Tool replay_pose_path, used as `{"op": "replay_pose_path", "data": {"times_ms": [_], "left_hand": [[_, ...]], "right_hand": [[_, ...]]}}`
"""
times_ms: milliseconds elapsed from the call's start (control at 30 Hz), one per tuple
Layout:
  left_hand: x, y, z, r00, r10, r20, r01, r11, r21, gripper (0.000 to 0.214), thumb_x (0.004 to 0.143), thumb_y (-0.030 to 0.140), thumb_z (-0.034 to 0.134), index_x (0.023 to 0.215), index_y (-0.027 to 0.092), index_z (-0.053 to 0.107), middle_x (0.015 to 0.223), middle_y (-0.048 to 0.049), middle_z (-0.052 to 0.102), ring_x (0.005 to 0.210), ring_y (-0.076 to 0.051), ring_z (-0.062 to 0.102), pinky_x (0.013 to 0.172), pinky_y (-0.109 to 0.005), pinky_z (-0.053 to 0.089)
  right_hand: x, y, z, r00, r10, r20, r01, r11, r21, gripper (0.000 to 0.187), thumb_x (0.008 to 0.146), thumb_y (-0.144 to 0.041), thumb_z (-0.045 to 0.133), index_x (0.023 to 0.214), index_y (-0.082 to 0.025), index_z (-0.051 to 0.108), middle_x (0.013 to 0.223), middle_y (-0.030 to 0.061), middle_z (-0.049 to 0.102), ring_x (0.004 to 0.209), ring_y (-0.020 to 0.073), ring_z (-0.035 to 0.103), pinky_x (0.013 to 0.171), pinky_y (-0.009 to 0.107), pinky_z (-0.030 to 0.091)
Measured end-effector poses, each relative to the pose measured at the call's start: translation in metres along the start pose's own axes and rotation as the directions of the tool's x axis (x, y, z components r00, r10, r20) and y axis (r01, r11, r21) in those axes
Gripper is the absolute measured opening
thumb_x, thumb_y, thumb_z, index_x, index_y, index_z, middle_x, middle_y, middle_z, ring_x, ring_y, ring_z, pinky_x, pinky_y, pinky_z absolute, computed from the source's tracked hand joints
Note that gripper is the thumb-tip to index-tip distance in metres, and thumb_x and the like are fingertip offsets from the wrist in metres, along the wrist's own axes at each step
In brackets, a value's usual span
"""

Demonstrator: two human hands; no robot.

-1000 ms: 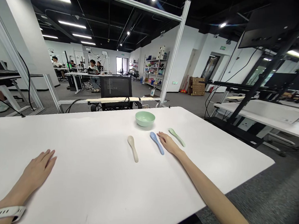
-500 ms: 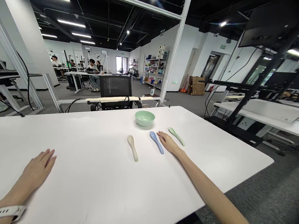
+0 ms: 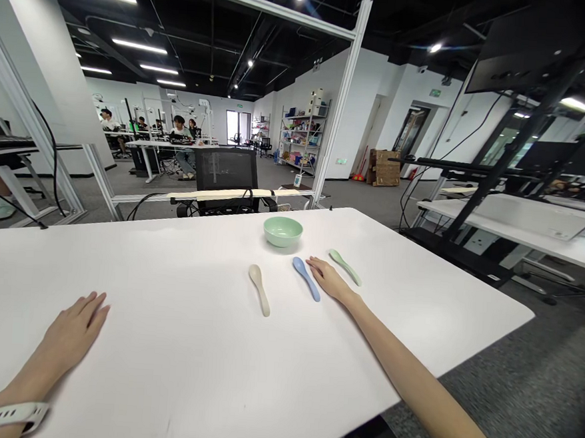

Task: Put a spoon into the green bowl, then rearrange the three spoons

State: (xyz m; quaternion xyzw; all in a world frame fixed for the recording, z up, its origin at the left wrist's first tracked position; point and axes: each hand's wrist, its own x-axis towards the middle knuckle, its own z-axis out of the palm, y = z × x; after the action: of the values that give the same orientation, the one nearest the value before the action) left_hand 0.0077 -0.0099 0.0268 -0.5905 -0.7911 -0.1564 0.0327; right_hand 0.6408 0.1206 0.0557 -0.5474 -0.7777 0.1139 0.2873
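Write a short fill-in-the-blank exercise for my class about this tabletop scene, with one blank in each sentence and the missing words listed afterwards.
The bowl is pale ____. The spoon just left of the right hand is ____. The wristband behind the left hand is ____.

Missing words: green, blue, white.

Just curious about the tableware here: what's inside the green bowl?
The mint-green bowl shows only its smooth pale inner wall, with nothing visible in it. Its near rim hides part of the bottom, so that part cannot be seen.
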Motion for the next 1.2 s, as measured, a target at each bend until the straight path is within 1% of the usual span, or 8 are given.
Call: {"op": "replay_pose_path", "data": {"times_ms": [333,467,567,633,767,900,1067,1200], "left_hand": [[0.001,-0.005,0.002,0.999,0.038,0.007,-0.039,0.998,0.043,0.085,0.095,0.050,0.016,0.151,-0.001,0.056,0.164,-0.0246,0.056,0.157,-0.039,0.048,0.127,-0.057,0.040],[-0.002,-0.002,0.000,0.999,0.038,0.015,-0.039,0.998,0.052,0.086,0.096,0.050,0.014,0.152,-0.001,0.055,0.166,-0.0256,0.054,0.157,-0.039,0.047,0.127,-0.059,0.039],[-0.002,0.000,0.000,0.999,0.029,0.017,-0.030,0.998,0.050,0.086,0.097,0.051,0.013,0.153,-0.001,0.054,0.166,-0.0249,0.053,0.158,-0.039,0.046,0.127,-0.058,0.039],[-0.002,0.000,0.001,1.000,0.024,0.018,-0.025,0.999,0.044,0.086,0.097,0.050,0.014,0.153,-0.002,0.054,0.166,-0.0250,0.053,0.158,-0.040,0.046,0.127,-0.058,0.039],[-0.003,-0.001,0.003,1.000,0.022,0.002,-0.022,0.999,0.027,0.084,0.098,0.049,0.016,0.153,-0.001,0.054,0.167,-0.0253,0.052,0.157,-0.040,0.046,0.127,-0.059,0.039],[-0.004,0.000,0.003,1.000,0.007,-0.018,-0.007,1.000,0.024,0.081,0.099,0.048,0.018,0.152,0.001,0.056,0.166,-0.0238,0.054,0.157,-0.039,0.047,0.127,-0.058,0.040],[-0.004,0.004,0.000,1.000,0.015,0.022,-0.017,0.998,0.057,0.080,0.097,0.045,0.018,0.153,0.001,0.055,0.167,-0.0225,0.053,0.159,-0.037,0.045,0.129,-0.055,0.037],[-0.004,0.004,0.000,0.999,0.022,0.034,-0.025,0.997,0.073,0.083,0.096,0.047,0.018,0.154,0.000,0.054,0.167,-0.0226,0.053,0.159,-0.037,0.045,0.129,-0.054,0.037]], "right_hand": [[0.000,0.008,0.003,1.000,-0.024,-0.002,0.024,1.000,0.006,0.044,0.105,-0.023,0.046,0.136,-0.015,0.076,0.152,0.0169,0.067,0.149,0.0313,0.057,0.128,0.051,0.041],[0.001,0.001,-0.002,0.999,0.002,-0.033,-0.003,0.999,-0.035,0.046,0.105,-0.021,0.044,0.138,-0.014,0.074,0.152,0.0183,0.067,0.151,0.0330,0.055,0.129,0.053,0.040],[0.003,-0.022,-0.007,0.992,0.006,-0.130,-0.011,0.999,-0.043,0.045,0.105,-0.021,0.043,0.139,-0.015,0.072,0.152,0.0186,0.066,0.150,0.0327,0.055,0.128,0.053,0.039],[0.003,-0.049,-0.007,0.987,-0.008,-0.158,0.006,1.000,-0.015,0.042,0.106,-0.022,0.043,0.137,-0.017,0.071,0.143,0.0177,0.071,0.139,0.0305,0.063,0.122,0.049,0.045],[-0.003,-0.118,0.008,1.000,0.013,-0.012,-0.012,0.998,0.058,0.033,0.107,-0.028,0.050,0.134,-0.016,0.066,0.114,0.0130,0.078,0.105,0.0243,0.073,0.096,0.036,0.054],[-0.017,-0.171,0.032,0.990,0.026,0.140,-0.028,1.000,0.010,0.034,0.105,-0.033,0.060,0.134,-0.015,0.061,0.107,0.0113,0.076,0.099,0.0236,0.073,0.086,0.031,0.050],[-0.024,-0.182,0.046,0.979,0.009,0.206,0.001,0.999,-0.050,0.026,0.099,-0.014,0.059,0.125,-0.013,0.063,0.117,0.0163,0.076,0.106,0.0261,0.071,0.087,0.032,0.047],[-0.015,-0.167,0.035,0.993,0.003,0.119,-0.003,1.000,-0.003,0.033,0.097,-0.009,0.052,0.128,-0.013,0.064,0.106,0.0112,0.077,0.094,0.0232,0.071,0.082,0.030,0.046]]}}
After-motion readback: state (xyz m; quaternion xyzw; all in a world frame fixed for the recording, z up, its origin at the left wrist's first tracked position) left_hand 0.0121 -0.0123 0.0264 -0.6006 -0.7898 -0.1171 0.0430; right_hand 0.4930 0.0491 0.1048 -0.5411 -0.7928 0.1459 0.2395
